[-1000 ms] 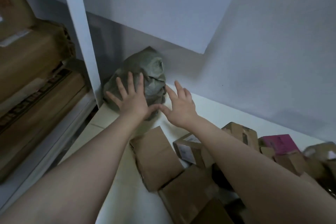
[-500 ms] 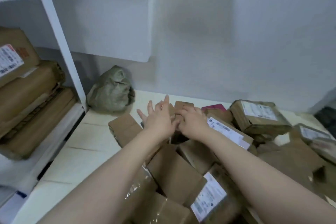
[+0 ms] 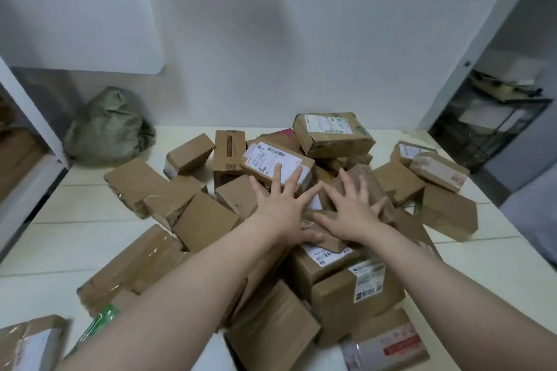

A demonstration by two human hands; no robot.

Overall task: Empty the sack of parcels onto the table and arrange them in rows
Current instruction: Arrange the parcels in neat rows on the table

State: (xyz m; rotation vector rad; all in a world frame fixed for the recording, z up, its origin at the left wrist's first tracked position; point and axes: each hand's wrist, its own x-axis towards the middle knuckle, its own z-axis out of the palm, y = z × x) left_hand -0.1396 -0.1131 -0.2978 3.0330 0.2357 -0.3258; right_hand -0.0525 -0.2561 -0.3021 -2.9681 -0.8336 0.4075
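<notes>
A loose heap of several brown cardboard parcels (image 3: 208, 220) covers the middle of the cream table (image 3: 75, 229). My left hand (image 3: 281, 205) lies flat with fingers spread on top of the heap, its fingertips on a parcel with a white label (image 3: 271, 161). My right hand (image 3: 351, 205) lies flat beside it, fingers spread over a crumpled brown parcel (image 3: 372, 181). Neither hand grips anything. The crumpled grey-green sack (image 3: 107, 126) sits in the table's far left corner against the wall.
A white shelf post (image 3: 27, 108) with boxes behind it borders the table on the left. One more parcel (image 3: 30, 343) lies at the near left edge. A doorway with a dark rack (image 3: 488, 126) opens at the right. Bare table shows left of the heap.
My hands left the sack in the corner and came back to the right onto the parcel heap. The view swung right with them.
</notes>
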